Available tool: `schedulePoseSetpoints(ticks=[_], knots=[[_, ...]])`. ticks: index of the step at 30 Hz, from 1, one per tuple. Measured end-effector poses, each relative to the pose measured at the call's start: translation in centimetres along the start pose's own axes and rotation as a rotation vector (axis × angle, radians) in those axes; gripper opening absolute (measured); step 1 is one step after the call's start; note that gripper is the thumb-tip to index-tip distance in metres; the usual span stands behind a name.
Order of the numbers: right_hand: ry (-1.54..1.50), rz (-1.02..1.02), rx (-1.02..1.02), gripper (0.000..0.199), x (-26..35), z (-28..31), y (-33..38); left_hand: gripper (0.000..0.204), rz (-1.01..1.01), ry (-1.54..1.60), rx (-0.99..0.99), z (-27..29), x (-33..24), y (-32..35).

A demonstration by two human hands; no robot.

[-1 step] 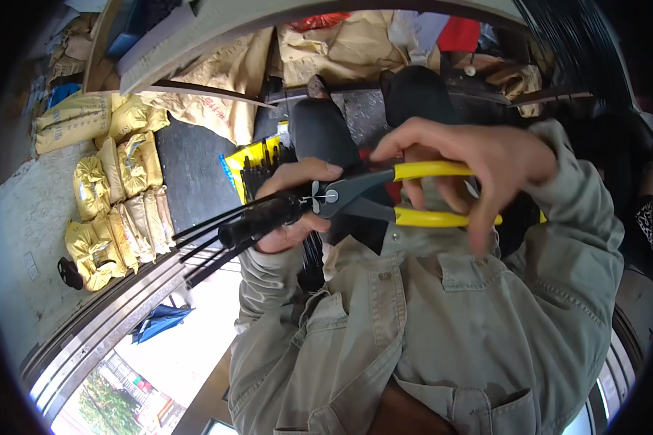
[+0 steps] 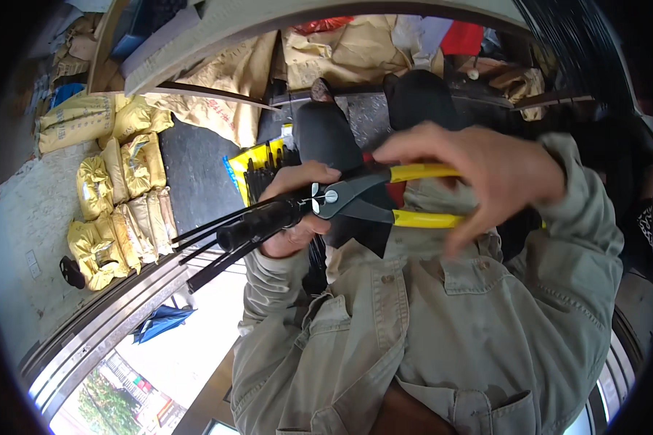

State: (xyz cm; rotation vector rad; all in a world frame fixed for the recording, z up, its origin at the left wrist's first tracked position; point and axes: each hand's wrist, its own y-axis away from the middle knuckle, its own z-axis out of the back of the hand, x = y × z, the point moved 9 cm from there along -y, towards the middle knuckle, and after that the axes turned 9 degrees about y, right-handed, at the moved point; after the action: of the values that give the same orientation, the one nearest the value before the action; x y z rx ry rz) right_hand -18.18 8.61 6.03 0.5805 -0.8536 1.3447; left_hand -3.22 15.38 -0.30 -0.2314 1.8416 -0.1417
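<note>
My left hand (image 2: 295,176) is closed round a black hub (image 2: 263,222) from which several thin black rods fan out to the left, like an umbrella frame. At the hub's right end, bright metal or wire shows between the jaws of dark grey pliers (image 2: 355,198) with yellow handles. The handles stand apart. My right hand (image 2: 490,170), smeared by motion, curves round them from the right, with fingers by the far handle and the thumb by the near one. How firmly it grips is hard to see.
Yellow and tan sacks (image 2: 123,221) are stacked on the floor at the left. A bundle of black rods (image 2: 268,170) stands by a yellow bag (image 2: 241,163) beside my knee. Brown paper (image 2: 341,51) lies beyond my feet under a curved rail. A blue umbrella (image 2: 159,322) is at lower left.
My right hand has shifted slightly, its thumb moving left along the near handle. The pliers and the black hub have hardly moved.
</note>
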Motion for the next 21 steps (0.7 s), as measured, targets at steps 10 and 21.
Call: schedulePoseSetpoints(ticks=[10,21], knots=[[0.314,-0.054,0.042,0.051,0.1,-1.2,0.9,0.055,0.008,-0.041,0.171,-1.1,-0.1,0.0],[1.165,0.077,-0.378,0.024,2.6,0.5,0.0,0.054,0.084,-0.073,-0.080,-1.2,-0.4,0.1]])
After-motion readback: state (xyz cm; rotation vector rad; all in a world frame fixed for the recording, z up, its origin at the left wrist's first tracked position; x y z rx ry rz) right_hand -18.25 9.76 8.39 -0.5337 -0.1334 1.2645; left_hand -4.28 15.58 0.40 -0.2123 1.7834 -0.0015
